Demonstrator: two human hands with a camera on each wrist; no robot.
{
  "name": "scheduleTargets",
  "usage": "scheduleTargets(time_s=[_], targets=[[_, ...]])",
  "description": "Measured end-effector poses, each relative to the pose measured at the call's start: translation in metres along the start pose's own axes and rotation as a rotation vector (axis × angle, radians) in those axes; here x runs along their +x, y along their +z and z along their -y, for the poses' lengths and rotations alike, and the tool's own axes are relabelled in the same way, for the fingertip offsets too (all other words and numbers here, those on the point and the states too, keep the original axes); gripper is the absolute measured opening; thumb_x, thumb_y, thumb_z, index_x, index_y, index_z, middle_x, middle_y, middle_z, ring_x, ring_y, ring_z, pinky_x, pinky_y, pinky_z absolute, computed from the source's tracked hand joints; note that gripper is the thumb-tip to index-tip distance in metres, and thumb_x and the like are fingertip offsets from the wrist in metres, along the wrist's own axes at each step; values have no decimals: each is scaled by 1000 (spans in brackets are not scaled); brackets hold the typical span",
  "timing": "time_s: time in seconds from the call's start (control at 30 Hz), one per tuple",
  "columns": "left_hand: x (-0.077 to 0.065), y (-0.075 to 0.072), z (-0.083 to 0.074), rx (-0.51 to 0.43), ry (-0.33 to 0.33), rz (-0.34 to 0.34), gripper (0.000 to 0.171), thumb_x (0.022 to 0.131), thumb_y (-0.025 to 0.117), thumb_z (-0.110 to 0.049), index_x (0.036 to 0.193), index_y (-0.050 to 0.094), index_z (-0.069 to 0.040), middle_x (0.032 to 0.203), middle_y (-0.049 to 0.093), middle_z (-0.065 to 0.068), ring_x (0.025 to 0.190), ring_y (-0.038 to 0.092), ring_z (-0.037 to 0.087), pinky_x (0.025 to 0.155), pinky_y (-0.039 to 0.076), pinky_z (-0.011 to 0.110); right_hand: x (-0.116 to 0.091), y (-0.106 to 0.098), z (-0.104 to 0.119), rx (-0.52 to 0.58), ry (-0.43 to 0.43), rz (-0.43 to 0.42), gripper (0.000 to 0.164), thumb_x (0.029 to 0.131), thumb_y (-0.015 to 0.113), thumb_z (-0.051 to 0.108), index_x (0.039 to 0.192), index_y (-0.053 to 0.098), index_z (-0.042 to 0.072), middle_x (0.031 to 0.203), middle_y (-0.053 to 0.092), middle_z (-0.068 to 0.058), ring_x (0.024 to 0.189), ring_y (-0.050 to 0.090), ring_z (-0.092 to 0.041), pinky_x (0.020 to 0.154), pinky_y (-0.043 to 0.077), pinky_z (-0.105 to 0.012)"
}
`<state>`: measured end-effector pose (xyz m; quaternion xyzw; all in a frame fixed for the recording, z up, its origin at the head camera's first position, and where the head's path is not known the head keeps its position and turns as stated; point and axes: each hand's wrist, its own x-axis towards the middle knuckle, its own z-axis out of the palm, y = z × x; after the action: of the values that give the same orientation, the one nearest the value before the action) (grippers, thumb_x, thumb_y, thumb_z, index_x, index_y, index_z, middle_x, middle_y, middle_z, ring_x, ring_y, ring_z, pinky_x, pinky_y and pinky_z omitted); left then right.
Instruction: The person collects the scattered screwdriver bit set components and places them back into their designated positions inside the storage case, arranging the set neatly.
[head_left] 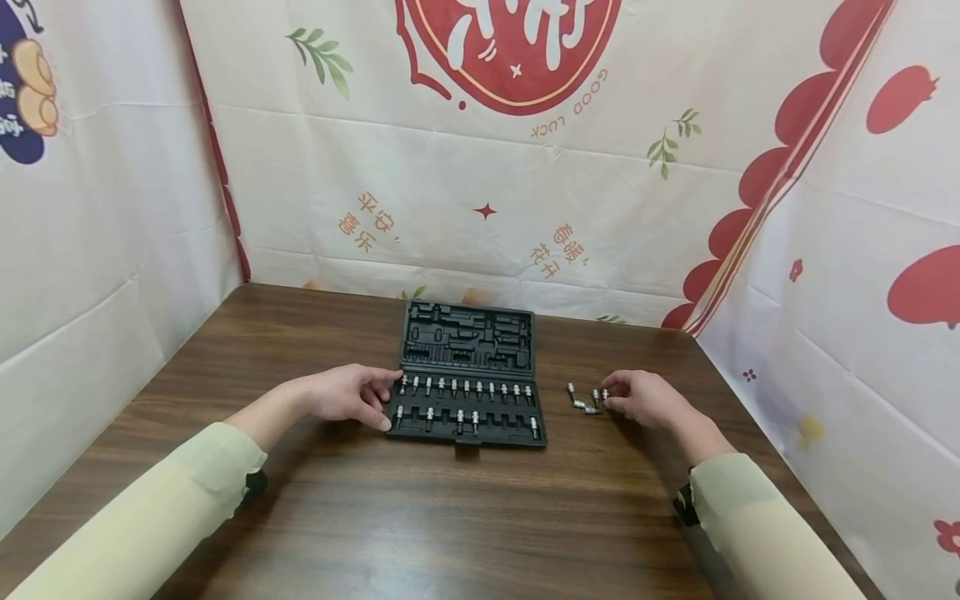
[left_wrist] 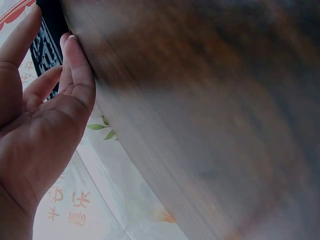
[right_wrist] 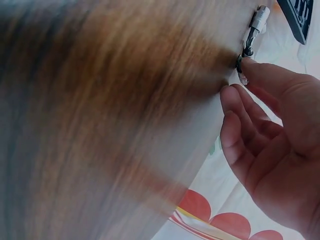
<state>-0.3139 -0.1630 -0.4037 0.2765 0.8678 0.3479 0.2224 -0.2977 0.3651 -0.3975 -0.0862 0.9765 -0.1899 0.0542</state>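
Note:
A black socket case (head_left: 465, 402) lies unfolded on the table, its hinged lid (head_left: 468, 337) leaning back. Silver-and-black bit sockets (head_left: 467, 388) fill its back row; several more stand in the front row between vacant slots. My left hand (head_left: 351, 395) rests at the case's left side, index finger at the back corner and thumb at the front one. To the right of the case, my right hand (head_left: 643, 398) pinches a small bit socket (head_left: 605, 395) between thumb and fingertips, close over the table. Beside it are several loose bit sockets (head_left: 572, 389), one of them lying near the thumb in the right wrist view.
The brown wood-grain table (head_left: 465, 517) carries everything. Behind it hangs a printed white cloth (head_left: 450, 175), with more cloth along the left and right sides. A dark band (head_left: 684, 504) shows at the right wrist under the sleeve.

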Motion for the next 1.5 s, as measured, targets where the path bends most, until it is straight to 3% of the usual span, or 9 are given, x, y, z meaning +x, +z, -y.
scheduleTargets(time_s=[0.7,1.23,1.5], targets=[[0,-1,0,-1,0,-3,96,93,91,-25,168,39,1,127,67,12,109,67,17,97,55,35,-4,-1,-10,73,27,-100,25,96,82,9,113,65,3,100,73,-10,87,65,-19,77,51,-35],[0,0,0,-18,6,6,96,94,90,-23,169,37,3,127,67,13,108,68,16,96,56,33,-5,3,-14,126,27,-81,27,97,79,9,117,62,3,101,69,-9,84,62,-19,73,51,-34],[-1,-1,-1,3,8,2,96,93,91,-24,168,37,3,127,67,14,108,68,17,96,56,33,-6,-2,-15,240,2,-120,30,99,75,11,124,62,1,103,67,-12,82,65,-17,67,55,-32]])
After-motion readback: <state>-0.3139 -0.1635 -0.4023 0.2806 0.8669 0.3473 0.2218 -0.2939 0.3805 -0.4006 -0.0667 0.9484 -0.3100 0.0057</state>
